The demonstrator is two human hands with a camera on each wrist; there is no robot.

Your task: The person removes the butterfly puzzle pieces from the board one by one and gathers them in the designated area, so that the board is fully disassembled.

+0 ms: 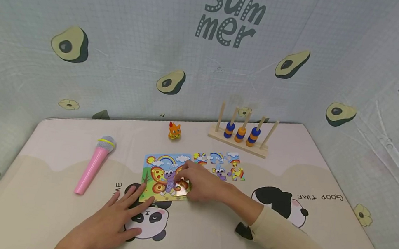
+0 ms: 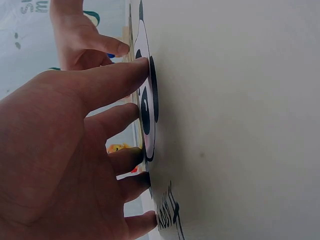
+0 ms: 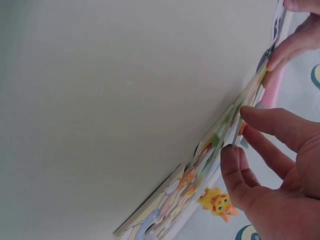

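A flat cartoon puzzle [image 1: 159,161], with a purple butterfly figure, rainbow and sun, lies on the table in the head view. My left hand [image 1: 113,220] is spread low over the table, its fingertips at the puzzle's lower left corner. Over the puzzle's right side, my right hand [image 1: 204,182] pinches a thin puzzle piece [image 3: 237,133] between thumb and fingers; the right wrist view has it nearly edge-on. Several loose puzzle pieces [image 1: 237,172] lie just right of the puzzle, some partly hidden by the right hand.
A pink toy microphone [image 1: 92,169] lies to the left. Behind the puzzle stands a small orange toy animal [image 1: 174,131]. At the back right is a wooden peg rack [image 1: 238,142] with blue and orange rings. A printed cloth wall [image 1: 132,29] rises behind the table.
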